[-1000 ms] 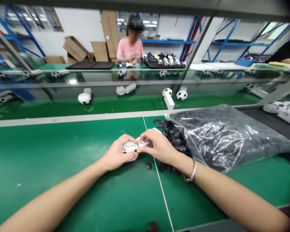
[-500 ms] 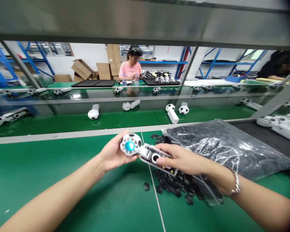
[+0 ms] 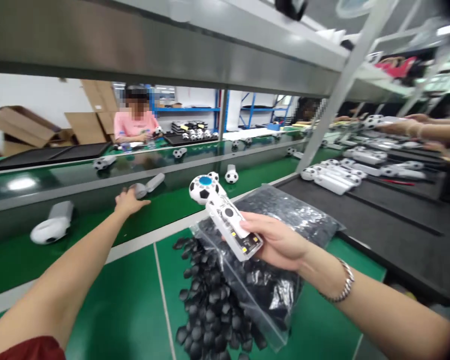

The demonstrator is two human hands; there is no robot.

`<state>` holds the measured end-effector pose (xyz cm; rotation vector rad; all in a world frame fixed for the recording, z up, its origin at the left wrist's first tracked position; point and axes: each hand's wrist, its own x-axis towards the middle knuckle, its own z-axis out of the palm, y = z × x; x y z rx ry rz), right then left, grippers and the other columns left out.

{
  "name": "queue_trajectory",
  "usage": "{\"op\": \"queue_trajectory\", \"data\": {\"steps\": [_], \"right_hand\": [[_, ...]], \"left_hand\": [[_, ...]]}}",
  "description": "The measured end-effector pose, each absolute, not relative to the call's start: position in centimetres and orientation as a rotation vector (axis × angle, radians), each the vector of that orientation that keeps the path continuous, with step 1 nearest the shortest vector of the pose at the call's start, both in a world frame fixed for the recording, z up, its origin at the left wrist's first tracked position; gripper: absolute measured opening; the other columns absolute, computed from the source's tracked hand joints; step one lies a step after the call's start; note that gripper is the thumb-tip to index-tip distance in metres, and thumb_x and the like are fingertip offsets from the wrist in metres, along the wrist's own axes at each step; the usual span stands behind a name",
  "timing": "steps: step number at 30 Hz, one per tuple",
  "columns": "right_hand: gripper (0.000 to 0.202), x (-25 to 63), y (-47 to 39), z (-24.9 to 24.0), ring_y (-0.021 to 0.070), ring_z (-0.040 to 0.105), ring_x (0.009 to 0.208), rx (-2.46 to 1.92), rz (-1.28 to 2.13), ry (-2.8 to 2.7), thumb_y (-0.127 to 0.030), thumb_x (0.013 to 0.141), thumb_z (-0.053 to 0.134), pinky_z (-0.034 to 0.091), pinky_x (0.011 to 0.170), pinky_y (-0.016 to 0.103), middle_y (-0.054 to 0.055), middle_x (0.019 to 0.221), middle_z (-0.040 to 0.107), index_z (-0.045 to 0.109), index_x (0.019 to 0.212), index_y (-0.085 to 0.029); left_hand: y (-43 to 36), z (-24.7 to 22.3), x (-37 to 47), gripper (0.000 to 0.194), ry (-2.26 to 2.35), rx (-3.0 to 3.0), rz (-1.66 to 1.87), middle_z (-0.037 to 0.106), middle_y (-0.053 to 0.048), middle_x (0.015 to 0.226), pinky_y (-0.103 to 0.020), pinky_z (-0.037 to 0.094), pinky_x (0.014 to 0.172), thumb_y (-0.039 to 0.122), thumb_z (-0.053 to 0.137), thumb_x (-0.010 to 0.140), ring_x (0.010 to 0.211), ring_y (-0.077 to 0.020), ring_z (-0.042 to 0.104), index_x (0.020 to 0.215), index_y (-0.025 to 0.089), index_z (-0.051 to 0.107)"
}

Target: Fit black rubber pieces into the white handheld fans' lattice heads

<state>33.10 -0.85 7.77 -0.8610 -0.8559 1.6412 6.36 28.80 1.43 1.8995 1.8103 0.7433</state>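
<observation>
My right hand holds a soccer-patterned device by its white handle, whose face shows a circuit board; its ball head has a blue disc. My left hand reaches over the green belt, fingers apart, beside another white device with a ball head. Whether the fingers touch that ball cannot be made out. Below the held device, black pentagon pieces lie heaped beside and inside a clear plastic bag.
More ball-headed devices lie along the belt, one at the left. Black trays at the right carry several devices. A metal post and overhead beam frame the view. A person in pink sits across; another person's hands show at right.
The view has turned right. My left hand has let go of the ball head and moved out over the belt. My right hand still holds the device, now tilted with its head farther away.
</observation>
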Motion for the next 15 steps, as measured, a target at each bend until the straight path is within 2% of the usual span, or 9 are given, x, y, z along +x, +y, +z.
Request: {"op": "queue_trajectory", "data": {"steps": [3,6,11,15], "right_hand": [[0.03,34.0,-0.9,7.6,0.0123,0.061,0.073,-0.831,1.668,-0.856,-0.018,0.079,0.057,0.05,0.063,0.023,0.008,0.085,0.066,0.059,0.108,-0.013],[0.035,34.5,-1.0,7.7,0.0112,0.061,0.075,-0.842,1.662,-0.902,-0.018,0.078,0.058,0.05,0.064,0.021,0.008,0.091,0.064,0.055,0.113,-0.014],[0.033,33.9,-0.5,8.0,0.0096,0.06,0.072,-0.956,1.584,-0.89,-0.02,0.076,0.061,0.049,0.062,0.02,0.005,0.085,0.063,0.057,0.109,-0.015],[0.019,32.9,0.6,7.8,0.0062,0.054,0.056,-1.074,1.52,-0.821,-0.026,0.073,0.064,0.044,0.051,0.017,0.0,0.068,0.059,0.063,0.086,-0.012]], "left_hand": [[31.4,1.1,8.1,0.085,1.844,1.993,0.647,0.018,-0.023,0.138,-0.054,0.024,0.094,0.036,0.069,0.06,0.123,-0.0479,0.021,0.131,0.011,0.029],[32.7,0.6,9.3,0.075,1.877,2.05,0.593,0.025,-0.023,0.13,-0.053,0.03,0.089,0.036,0.064,0.066,0.116,-0.0476,0.029,0.129,0.012,0.032],[30.8,0.4,9.2,0.06,1.843,2.206,0.623,0.03,-0.016,0.12,-0.046,0.035,0.09,0.038,0.057,0.071,0.112,-0.0391,0.038,0.124,0.019,0.038],[25.1,1.8,5.1,0.053,1.715,2.36,0.626,0.038,-0.008,0.109,-0.036,0.039,0.09,0.04,0.056,0.071,0.112,-0.0289,0.04,0.12,0.025,0.041]]}}
